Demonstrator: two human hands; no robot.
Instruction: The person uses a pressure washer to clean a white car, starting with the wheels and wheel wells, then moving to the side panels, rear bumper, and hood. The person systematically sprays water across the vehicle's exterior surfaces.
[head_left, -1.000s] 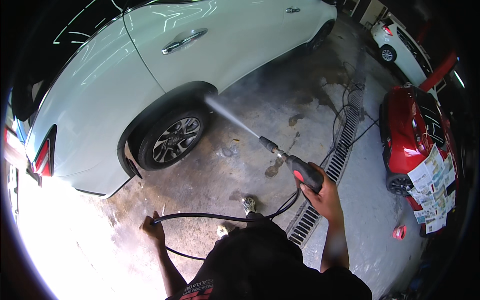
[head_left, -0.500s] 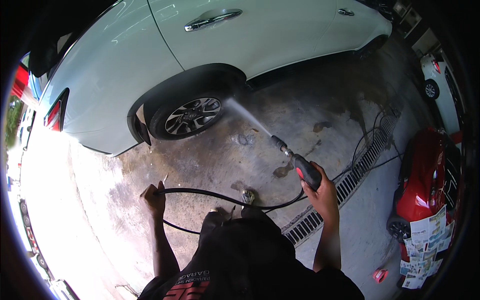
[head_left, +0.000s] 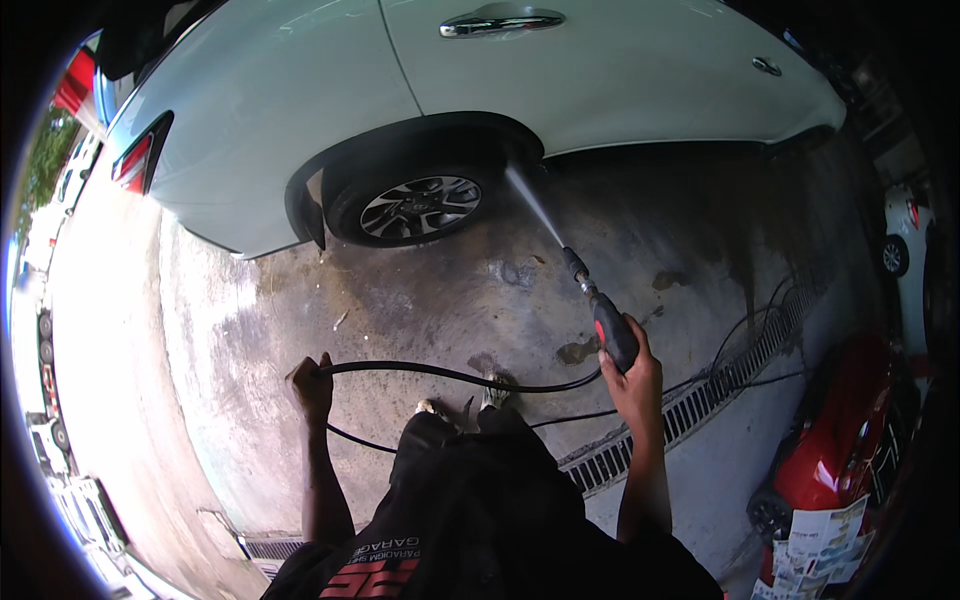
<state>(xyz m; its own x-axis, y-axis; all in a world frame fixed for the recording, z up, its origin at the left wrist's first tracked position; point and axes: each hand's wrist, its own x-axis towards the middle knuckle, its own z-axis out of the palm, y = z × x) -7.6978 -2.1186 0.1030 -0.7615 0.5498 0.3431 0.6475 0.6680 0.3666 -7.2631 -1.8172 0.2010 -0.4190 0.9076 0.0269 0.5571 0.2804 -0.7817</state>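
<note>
My right hand (head_left: 637,380) is closed round the grip of a black and red pressure washer gun (head_left: 612,330). From its short nozzle a white water jet (head_left: 535,205) shoots up and left, meeting the dark wheel arch just right of the rear wheel (head_left: 420,208). That wheel belongs to a white car (head_left: 300,110) across the far side. Out at the left, my left hand (head_left: 311,390) grips the black hose (head_left: 430,368), which runs across in front of my legs to the gun; another stretch hangs below the fist.
A slotted floor drain (head_left: 700,405) crosses the wet concrete at the right, with hose lying over it. Beyond it stands a red car (head_left: 835,430) partly covered with newspaper sheets (head_left: 820,545). Another white car (head_left: 905,250) is at the far right. My shoes (head_left: 495,392) are near the hose.
The view has shifted, so the white car sits farther right and higher. The gun points more steeply upward, and its jet has moved right into the wheel arch. Both hands keep their holds.
</note>
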